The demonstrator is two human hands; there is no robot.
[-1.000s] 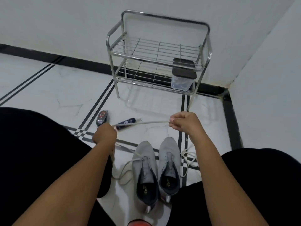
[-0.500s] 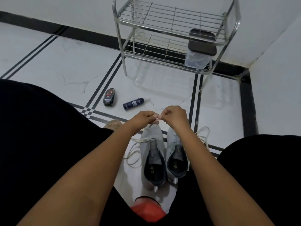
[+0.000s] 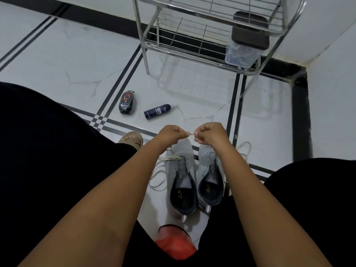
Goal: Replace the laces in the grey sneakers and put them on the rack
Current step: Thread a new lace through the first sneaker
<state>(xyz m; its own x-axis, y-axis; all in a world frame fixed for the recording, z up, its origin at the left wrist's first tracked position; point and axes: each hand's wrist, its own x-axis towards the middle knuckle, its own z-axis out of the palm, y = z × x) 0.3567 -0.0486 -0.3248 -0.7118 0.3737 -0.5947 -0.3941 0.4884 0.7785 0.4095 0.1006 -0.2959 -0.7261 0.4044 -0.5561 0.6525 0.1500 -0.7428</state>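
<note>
Nearest the camera: a red-orange object (image 3: 176, 242), blurred, between the black-clad legs. Grey sneakers (image 3: 194, 178) stand side by side on the white tiled floor (image 3: 57, 60), toes pointing away. Left sneaker holds a loose white lace (image 3: 159, 170) trailing leftward; another loose lace (image 3: 243, 149) lies right of the pair. Above the toes, left hand (image 3: 170, 134) and right hand (image 3: 209, 133) almost touch, fingertips of both pinched on a pale lace end (image 3: 190, 133). Beyond: dark spray can (image 3: 157, 111), black oval item (image 3: 127, 102). Farthest: metal rack (image 3: 202, 35), with a lidded clear container (image 3: 244, 49) on its lower shelf.
</note>
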